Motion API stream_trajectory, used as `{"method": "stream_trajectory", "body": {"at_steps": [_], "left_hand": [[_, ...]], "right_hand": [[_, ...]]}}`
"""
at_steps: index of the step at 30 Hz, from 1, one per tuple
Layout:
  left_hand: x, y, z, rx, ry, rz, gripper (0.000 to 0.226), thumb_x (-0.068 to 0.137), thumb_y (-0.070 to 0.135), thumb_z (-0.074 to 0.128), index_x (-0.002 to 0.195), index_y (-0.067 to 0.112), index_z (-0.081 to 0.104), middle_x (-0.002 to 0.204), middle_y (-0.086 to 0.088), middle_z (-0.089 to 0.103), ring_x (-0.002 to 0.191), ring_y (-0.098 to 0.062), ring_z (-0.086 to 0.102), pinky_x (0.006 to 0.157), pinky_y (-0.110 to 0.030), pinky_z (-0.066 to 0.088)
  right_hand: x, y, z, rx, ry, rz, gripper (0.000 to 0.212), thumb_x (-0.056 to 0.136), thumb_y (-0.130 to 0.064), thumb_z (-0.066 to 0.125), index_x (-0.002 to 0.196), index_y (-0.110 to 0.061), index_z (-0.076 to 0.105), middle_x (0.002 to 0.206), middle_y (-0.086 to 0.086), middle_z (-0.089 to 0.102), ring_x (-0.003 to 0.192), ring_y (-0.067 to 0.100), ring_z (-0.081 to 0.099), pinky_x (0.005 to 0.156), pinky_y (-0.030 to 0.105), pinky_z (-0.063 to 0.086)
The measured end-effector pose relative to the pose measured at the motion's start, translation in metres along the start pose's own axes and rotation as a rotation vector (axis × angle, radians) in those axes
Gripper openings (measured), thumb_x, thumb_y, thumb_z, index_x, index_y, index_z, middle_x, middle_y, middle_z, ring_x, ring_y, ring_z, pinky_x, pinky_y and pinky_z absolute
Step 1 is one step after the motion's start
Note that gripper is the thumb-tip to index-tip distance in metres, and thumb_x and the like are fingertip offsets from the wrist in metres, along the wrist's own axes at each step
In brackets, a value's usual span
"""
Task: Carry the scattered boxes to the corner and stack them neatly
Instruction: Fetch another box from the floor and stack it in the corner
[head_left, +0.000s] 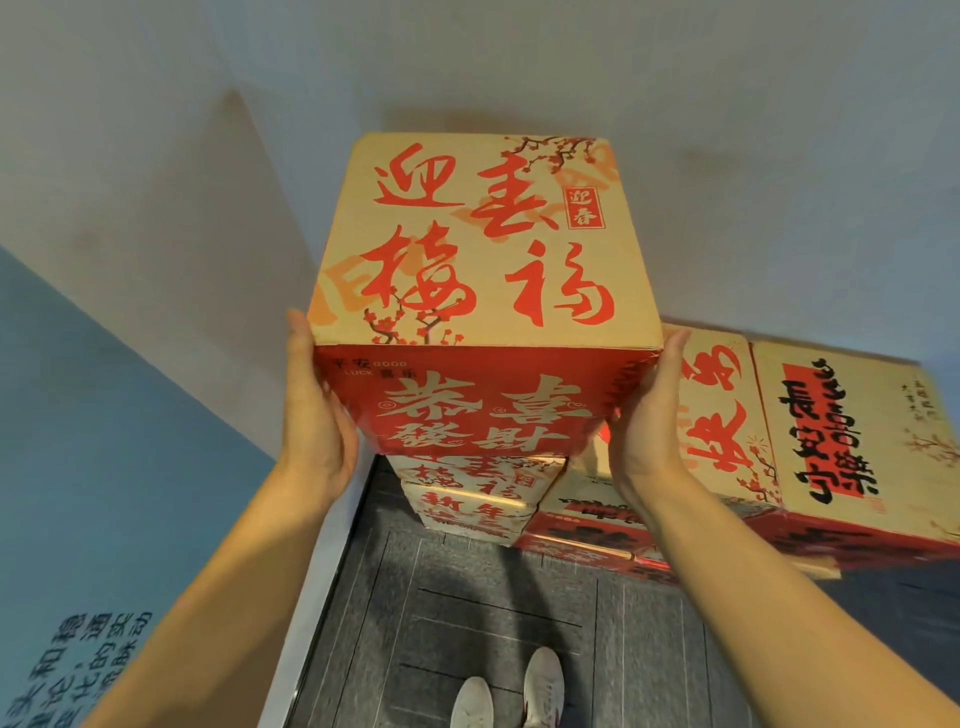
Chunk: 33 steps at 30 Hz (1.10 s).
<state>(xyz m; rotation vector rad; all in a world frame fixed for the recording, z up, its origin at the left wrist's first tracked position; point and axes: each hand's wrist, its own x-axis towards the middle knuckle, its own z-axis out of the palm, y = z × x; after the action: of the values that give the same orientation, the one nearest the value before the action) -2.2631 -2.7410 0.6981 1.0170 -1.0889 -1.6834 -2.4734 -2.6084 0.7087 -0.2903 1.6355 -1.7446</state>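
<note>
A tan cardboard box (483, 244) with red calligraphy on top and a red front panel sits at chest height in the room's corner. It rests on a stack of similar boxes (467, 499) that reaches down to the floor. My left hand (317, 410) presses flat against its left side with straight fingers. Opposite it, my right hand (649, 421) lies flat against the right side. The box's far side and its bottom edge are hidden.
To the right, a lower stack of boxes (831, 431) with black and red lettering stands against the back wall. A blue wall with printed text (78, 467) runs along the left. Grey carpet tiles (493, 613) lie below, with my white shoes (506, 696) on them.
</note>
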Motion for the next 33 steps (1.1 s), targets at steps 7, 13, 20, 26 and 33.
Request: {"method": "stream_trajectory", "body": {"at_steps": [7, 13, 20, 26, 33], "left_hand": [[0.026, 0.014, 0.011, -0.031, -0.06, 0.014, 0.058, 0.111, 0.056, 0.031, 0.148, 0.019, 0.058, 0.136, -0.008, 0.071, 0.127, -0.026, 0.068, 0.106, -0.048, 0.055], [0.036, 0.018, 0.011, -0.016, -0.061, 0.008, 0.059, 0.11, 0.058, 0.031, 0.145, 0.021, 0.061, 0.131, -0.004, 0.074, 0.123, -0.022, 0.071, 0.102, -0.043, 0.057], [0.045, 0.023, 0.006, 0.014, -0.058, -0.039, 0.062, 0.108, 0.062, 0.031, 0.146, 0.023, 0.061, 0.131, -0.002, 0.074, 0.118, -0.017, 0.072, 0.098, -0.042, 0.058], [0.045, 0.021, 0.009, 0.017, -0.072, -0.036, 0.061, 0.108, 0.062, 0.031, 0.145, 0.024, 0.061, 0.131, -0.002, 0.074, 0.121, -0.019, 0.071, 0.103, -0.047, 0.055], [0.045, 0.016, 0.006, 0.011, -0.067, -0.04, 0.063, 0.106, 0.063, 0.035, 0.145, 0.021, 0.062, 0.133, -0.005, 0.073, 0.123, -0.023, 0.07, 0.112, -0.055, 0.05]], "right_hand": [[-0.006, 0.007, 0.007, -0.004, -0.016, 0.019, 0.054, 0.108, -0.06, 0.01, 0.114, -0.04, 0.06, 0.084, -0.028, 0.076, 0.079, -0.014, 0.07, 0.06, 0.007, 0.053], [-0.006, 0.008, 0.011, 0.004, -0.023, 0.028, 0.054, 0.108, -0.06, 0.01, 0.113, -0.04, 0.06, 0.083, -0.028, 0.076, 0.077, -0.014, 0.07, 0.058, 0.007, 0.053], [-0.009, 0.01, 0.017, 0.034, -0.055, 0.043, 0.057, 0.107, -0.062, 0.012, 0.114, -0.036, 0.062, 0.085, -0.022, 0.079, 0.079, -0.008, 0.073, 0.057, 0.011, 0.054], [-0.005, 0.009, 0.013, 0.061, -0.049, 0.031, 0.06, 0.106, -0.063, 0.013, 0.121, -0.033, 0.063, 0.09, -0.02, 0.08, 0.083, -0.006, 0.074, 0.06, 0.011, 0.055], [-0.002, 0.009, 0.01, 0.004, -0.056, 0.027, 0.053, 0.108, -0.06, 0.015, 0.115, -0.037, 0.062, 0.085, -0.026, 0.078, 0.078, -0.011, 0.072, 0.058, 0.008, 0.053]]}}
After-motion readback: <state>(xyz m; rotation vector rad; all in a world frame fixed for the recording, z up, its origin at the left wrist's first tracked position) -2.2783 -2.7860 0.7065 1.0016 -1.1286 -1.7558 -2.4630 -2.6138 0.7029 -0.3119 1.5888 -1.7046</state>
